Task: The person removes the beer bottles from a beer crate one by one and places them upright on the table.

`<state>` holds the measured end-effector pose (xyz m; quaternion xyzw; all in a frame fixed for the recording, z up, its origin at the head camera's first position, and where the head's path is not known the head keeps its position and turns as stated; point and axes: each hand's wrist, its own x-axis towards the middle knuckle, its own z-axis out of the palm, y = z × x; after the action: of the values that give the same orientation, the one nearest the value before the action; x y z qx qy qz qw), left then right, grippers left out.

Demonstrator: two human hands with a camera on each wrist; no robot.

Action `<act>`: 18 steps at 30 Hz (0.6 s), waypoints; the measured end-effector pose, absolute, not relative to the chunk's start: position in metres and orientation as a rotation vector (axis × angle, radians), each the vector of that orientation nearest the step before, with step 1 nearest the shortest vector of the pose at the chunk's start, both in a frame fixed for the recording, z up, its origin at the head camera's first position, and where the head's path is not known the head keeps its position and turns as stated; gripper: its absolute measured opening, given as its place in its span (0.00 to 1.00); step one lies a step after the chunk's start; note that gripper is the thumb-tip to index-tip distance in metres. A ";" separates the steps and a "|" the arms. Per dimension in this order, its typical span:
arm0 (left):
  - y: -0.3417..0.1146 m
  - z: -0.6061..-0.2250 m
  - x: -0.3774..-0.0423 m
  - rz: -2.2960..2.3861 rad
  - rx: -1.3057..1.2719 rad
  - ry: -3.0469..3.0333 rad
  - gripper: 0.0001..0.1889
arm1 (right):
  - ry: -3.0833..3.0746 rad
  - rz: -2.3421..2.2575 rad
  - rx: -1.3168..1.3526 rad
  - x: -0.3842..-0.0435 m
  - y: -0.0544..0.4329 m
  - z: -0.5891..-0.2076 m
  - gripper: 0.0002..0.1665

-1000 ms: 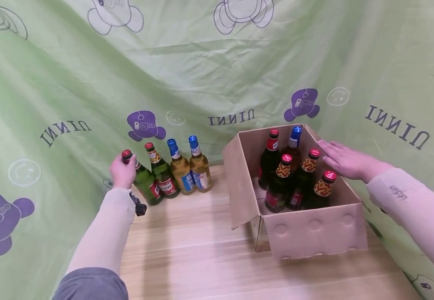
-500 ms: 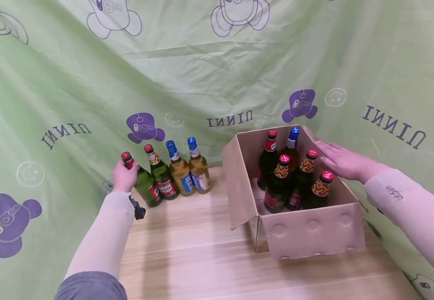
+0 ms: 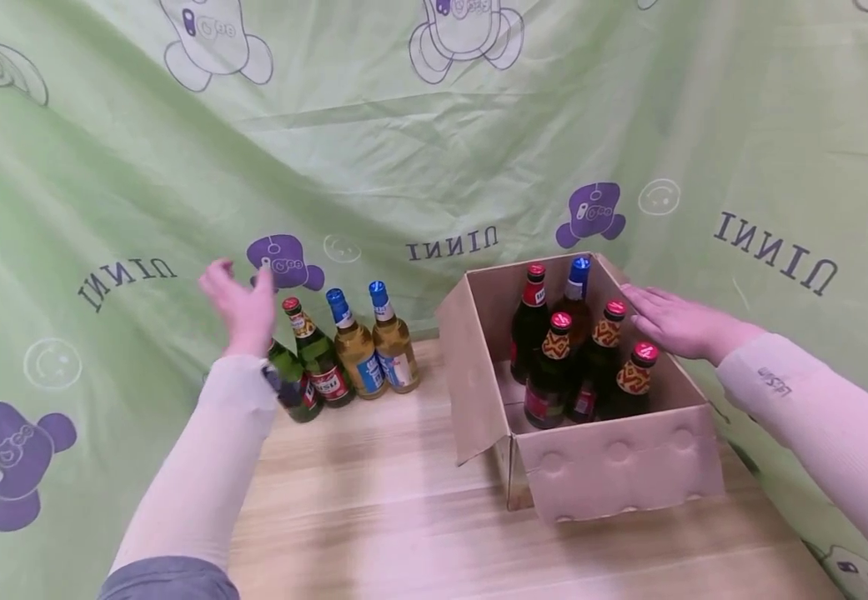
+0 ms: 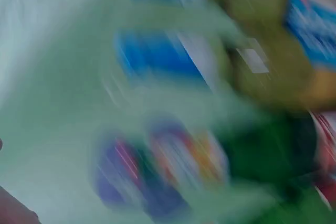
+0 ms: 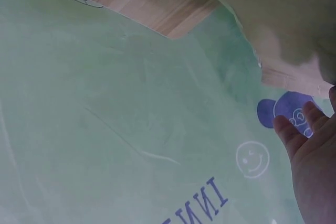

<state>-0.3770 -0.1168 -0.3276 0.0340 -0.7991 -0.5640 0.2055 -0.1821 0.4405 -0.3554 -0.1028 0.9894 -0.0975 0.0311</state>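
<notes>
Green printed cloth [image 3: 328, 167] hangs behind a wood-grain desk [image 3: 396, 500]. My left hand [image 3: 242, 310] is raised toward the left side; its fingers [image 3: 218, 280] and thumb [image 3: 263, 293] stand well apart and have hold of nothing.

The leftmost green bottle [image 3: 298, 396] stands on the desk, just below that hand in the head view, its top hidden behind it; whether the two touch cannot be determined. Next in line, close together, I record a red-capped green bottle [image 3: 319, 358] and two blue-capped amber bottles [image 3: 358, 347], all standing.

To the right of these, a cardboard box [image 3: 489, 304] sits on the desk, top unfolded, one side flap [image 3: 467, 375] turned out to the left and a front flap [image 3: 621, 475] hanging down. Inside stand five bottles [image 3: 549, 377]: four red-capped, one blue-capped at the rear. My right hand [image 3: 681, 325] lies at the box's right wall, fingers extended, gripping nothing; how firmly it bears on the cardboard I cannot tell. The left wrist view is too blurred for finer detail.
</notes>
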 end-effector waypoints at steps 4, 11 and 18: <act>-0.035 -0.308 -0.356 -1.382 -0.420 -2.315 0.27 | 3.042 -0.328 -0.293 -0.178 0.442 -0.354 0.35; 0.099 -0.324 -0.300 -1.155 -1.189 -2.717 0.26 | 3.035 -0.343 -0.272 -0.174 0.445 -0.357 0.35; 0.164 -0.351 -0.273 -0.953 -1.404 -2.837 0.29 | 3.053 -0.311 -0.322 -0.182 0.439 -0.358 0.35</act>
<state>-0.2731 0.1645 -0.3511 -0.4233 -0.8553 -0.2873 -0.0818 -0.1821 0.4390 -0.3579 -0.1044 0.9890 -0.1008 0.0277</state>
